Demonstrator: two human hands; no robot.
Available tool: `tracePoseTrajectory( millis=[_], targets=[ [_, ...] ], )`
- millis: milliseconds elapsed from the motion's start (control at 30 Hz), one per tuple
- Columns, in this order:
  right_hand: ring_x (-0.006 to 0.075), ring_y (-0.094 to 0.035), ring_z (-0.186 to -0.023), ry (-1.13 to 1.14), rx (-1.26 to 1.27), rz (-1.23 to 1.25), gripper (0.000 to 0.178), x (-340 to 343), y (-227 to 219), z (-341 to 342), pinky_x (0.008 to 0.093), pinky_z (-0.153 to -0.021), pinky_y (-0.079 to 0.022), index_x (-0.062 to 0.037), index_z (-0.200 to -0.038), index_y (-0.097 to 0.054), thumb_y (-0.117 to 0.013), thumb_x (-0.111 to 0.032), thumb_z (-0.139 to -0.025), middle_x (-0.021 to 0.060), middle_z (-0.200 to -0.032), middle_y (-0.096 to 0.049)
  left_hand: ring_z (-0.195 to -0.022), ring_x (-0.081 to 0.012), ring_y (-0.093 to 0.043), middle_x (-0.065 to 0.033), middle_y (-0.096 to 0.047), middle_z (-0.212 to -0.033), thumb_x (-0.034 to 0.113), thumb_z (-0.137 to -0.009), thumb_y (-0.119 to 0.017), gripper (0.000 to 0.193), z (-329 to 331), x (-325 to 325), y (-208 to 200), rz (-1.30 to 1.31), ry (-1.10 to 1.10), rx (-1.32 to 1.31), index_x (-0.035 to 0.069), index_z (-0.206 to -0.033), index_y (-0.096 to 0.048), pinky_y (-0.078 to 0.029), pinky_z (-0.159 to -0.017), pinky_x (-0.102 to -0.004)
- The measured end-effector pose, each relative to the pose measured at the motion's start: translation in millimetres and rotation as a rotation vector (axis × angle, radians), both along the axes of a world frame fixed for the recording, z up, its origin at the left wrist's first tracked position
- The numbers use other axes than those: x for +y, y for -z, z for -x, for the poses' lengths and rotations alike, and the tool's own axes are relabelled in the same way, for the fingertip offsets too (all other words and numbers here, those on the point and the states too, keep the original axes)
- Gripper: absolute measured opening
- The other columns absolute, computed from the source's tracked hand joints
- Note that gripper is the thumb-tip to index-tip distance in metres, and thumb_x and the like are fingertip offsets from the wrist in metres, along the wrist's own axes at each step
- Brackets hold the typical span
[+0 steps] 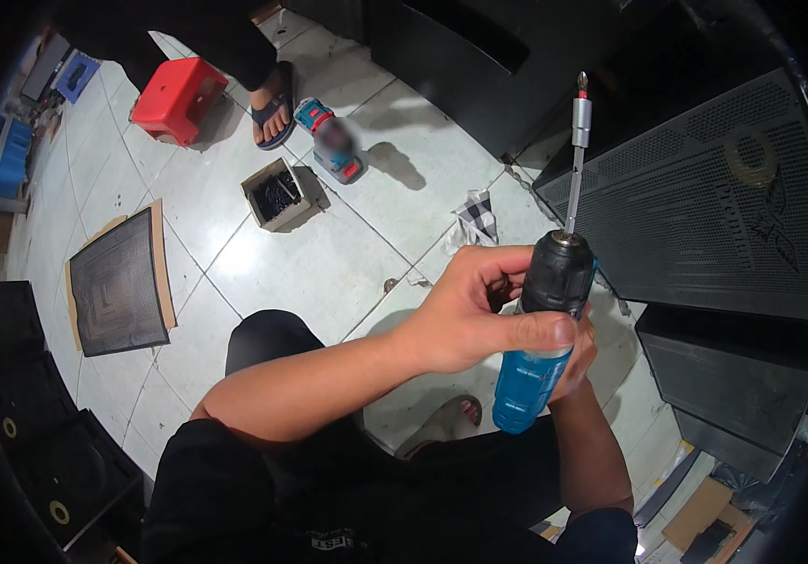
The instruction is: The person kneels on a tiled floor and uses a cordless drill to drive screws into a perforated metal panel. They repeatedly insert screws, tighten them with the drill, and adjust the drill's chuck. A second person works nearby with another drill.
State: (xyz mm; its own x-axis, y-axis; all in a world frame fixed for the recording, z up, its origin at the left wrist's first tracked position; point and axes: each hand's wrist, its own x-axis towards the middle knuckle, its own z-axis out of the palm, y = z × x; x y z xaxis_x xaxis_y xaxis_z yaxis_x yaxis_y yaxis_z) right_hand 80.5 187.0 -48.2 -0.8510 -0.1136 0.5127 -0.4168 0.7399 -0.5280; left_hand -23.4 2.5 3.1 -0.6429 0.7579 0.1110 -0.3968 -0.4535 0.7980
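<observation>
A teal and black cordless drill [526, 383] is held in front of me, its nose pointing away and slightly upward in the picture. A long silver bit holder [575, 179] with a screwdriver bit at its tip sticks out of the chuck. My left hand [465, 315] is closed around the black chuck collar, thumb across the near side. Behind the drill, my right hand [581, 362] is mostly hidden and wraps its grip. Just beyond the hands, a checked cloth [474, 224] lies on the tiles.
A black cabinet with a perforated grille [676, 197] stands to the right. Ahead are a small box of dark screws [277, 195], a second drill [329, 141], a red stool [171, 101] and another person's sandalled foot [273, 117]. A grille panel [127, 282] lies left, near black speaker boxes [66, 470].
</observation>
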Motion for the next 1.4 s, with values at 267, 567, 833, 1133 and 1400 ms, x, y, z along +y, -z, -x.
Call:
tracePoseTrajectory(
  millis=[267, 567, 833, 1133, 1400],
  targets=[
    [0.0362, -0.075, -0.087, -0.022, -0.069, 0.077, 0.058, 7, 2, -9, 0.0420, -0.074, -0.061, 0.0128, -0.126, -0.054, -0.074, -0.027, -0.089, 0.0231, -0.105, -0.071, -0.089, -0.0087, -0.065, -0.0008, -0.071, -0.093, 0.037, -0.088, -0.084, 0.038, -1, 11, 6, -0.037, -0.046, 0.004, 0.005, -0.106, -0.072, -0.051, -0.084, -0.0259],
    [0.0337, -0.075, -0.088, 0.050, -0.052, 0.007, 0.054, -1, -9, -9, 0.0406, -0.076, -0.061, 0.0102, -0.129, -0.055, -0.077, -0.019, -0.089, 0.0209, -0.108, -0.072, -0.107, -0.0184, -0.069, -0.0091, -0.073, -0.114, 0.031, -0.087, -0.084, 0.048, 1, 8, 12, 0.036, 0.033, -0.035, 0.002, -0.123, -0.069, -0.052, -0.100, -0.0344],
    [0.0371, -0.075, -0.082, 0.093, -0.040, 0.044, 0.051, -6, -17, -7, 0.0420, -0.073, -0.061, 0.0125, -0.119, -0.059, -0.073, -0.023, -0.085, 0.0240, -0.101, -0.072, -0.109, -0.0236, -0.070, -0.0150, -0.072, -0.115, 0.030, -0.089, -0.080, 0.052, -1, 12, 9, 0.034, 0.086, -0.101, -0.001, -0.128, -0.063, -0.052, -0.102, -0.0391],
    [0.0392, -0.074, -0.083, 0.064, -0.024, -0.017, 0.054, -3, -14, -10, 0.0444, -0.074, -0.061, 0.0124, -0.121, -0.059, -0.074, -0.024, -0.084, 0.0253, -0.104, -0.071, -0.101, -0.0139, -0.069, -0.0071, -0.074, -0.107, 0.030, -0.091, -0.081, 0.041, -4, 15, 6, -0.011, 0.031, -0.113, 0.001, -0.117, -0.069, -0.053, -0.094, -0.0301],
    [0.0398, -0.074, -0.087, 0.108, -0.078, -0.094, 0.069, -4, -17, -15, 0.0453, -0.077, -0.060, 0.0106, -0.125, -0.056, -0.084, -0.035, -0.081, 0.0248, -0.106, -0.070, -0.108, -0.0183, -0.069, -0.0084, -0.073, -0.112, 0.021, -0.085, -0.086, 0.048, -3, 16, 11, -0.052, 0.057, -0.102, 0.001, -0.123, -0.065, -0.051, -0.102, -0.0356]
  ],
)
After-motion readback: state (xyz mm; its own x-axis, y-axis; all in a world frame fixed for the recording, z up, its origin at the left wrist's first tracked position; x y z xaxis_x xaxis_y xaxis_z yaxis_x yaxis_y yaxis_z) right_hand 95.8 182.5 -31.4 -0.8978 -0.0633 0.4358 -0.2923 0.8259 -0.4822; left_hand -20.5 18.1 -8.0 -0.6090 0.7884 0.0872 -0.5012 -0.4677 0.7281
